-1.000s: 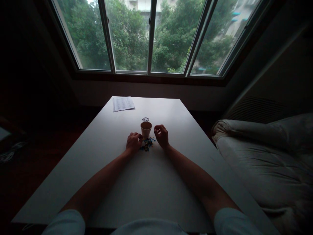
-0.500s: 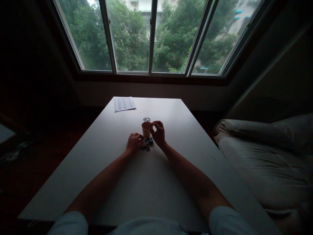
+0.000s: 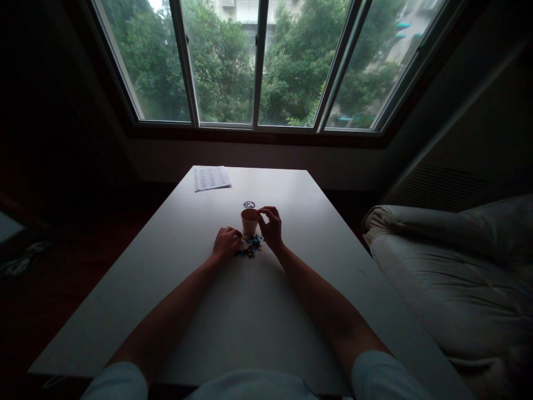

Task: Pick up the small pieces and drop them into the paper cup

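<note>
A paper cup point(image 3: 249, 225) stands upright on the white table, with a pile of small blue, yellow and dark pieces point(image 3: 252, 245) just in front of it. My left hand point(image 3: 227, 242) rests at the left edge of the pile, fingers curled down and close together. What its fingertips hold, if anything, is too small to make out. At the cup's right rim, my right hand point(image 3: 271, 226) is raised with thumb and index finger brought together. Whether they pinch the rim or a small piece, I cannot tell. Behind the cup lies a dark, thin ring-shaped object point(image 3: 249, 205).
Printed sheets of paper point(image 3: 212, 178) lie at the table's far left corner. A pale padded seat point(image 3: 449, 266) stands beyond the right edge of the table point(image 3: 266, 311). Past the far end is a wide window point(image 3: 258, 72).
My left hand has shifted slightly left, and a few pieces now show farther left by it. My right hand stays at the cup's rim, almost unmoved.
</note>
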`<state>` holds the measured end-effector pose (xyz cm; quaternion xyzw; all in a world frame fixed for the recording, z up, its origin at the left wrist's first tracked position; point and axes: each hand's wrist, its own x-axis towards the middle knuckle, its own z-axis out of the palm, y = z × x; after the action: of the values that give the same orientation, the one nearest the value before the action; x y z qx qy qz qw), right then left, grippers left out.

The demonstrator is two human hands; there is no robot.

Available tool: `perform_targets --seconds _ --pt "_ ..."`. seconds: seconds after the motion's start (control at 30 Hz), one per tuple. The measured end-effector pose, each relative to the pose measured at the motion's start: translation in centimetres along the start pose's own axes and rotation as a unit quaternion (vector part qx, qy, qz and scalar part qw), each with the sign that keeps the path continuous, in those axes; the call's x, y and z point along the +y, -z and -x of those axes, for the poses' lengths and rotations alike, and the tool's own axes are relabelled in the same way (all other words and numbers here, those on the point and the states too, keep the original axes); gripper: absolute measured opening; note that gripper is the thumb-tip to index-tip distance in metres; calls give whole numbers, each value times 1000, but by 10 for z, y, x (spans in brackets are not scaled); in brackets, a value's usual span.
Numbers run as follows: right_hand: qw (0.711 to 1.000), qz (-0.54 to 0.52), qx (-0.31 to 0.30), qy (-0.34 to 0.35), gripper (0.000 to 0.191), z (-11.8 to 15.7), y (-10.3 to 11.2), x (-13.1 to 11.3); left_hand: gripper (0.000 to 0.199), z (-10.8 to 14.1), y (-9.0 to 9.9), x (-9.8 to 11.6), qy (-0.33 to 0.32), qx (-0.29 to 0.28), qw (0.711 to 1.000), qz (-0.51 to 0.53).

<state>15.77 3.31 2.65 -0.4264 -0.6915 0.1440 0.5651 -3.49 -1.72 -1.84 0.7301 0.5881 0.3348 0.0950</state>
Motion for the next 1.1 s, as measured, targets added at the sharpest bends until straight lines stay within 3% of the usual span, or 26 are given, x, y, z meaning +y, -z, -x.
perform_targets --seconds 0.1,0.23,0.43,0.8,1.1 --pt "1000 -3 6 -15 17 3 7 14 18 -2 10 -7 -8 -21 1000 14" --pt "999 2 -39 -29 19 9 10 42 18 -4 26 -10 -27 -15 999 10" --pt "992 61 -83 -70 16 15 -1 69 20 -1 44 -10 -111 -111 988 1" --pt "987 100 -108 -61 15 17 0 70 17 -3 51 -17 -168 -204 963 58" --pt "986 104 -110 -64 15 19 -2 72 27 -3 56 -17 -186 -225 953 87"
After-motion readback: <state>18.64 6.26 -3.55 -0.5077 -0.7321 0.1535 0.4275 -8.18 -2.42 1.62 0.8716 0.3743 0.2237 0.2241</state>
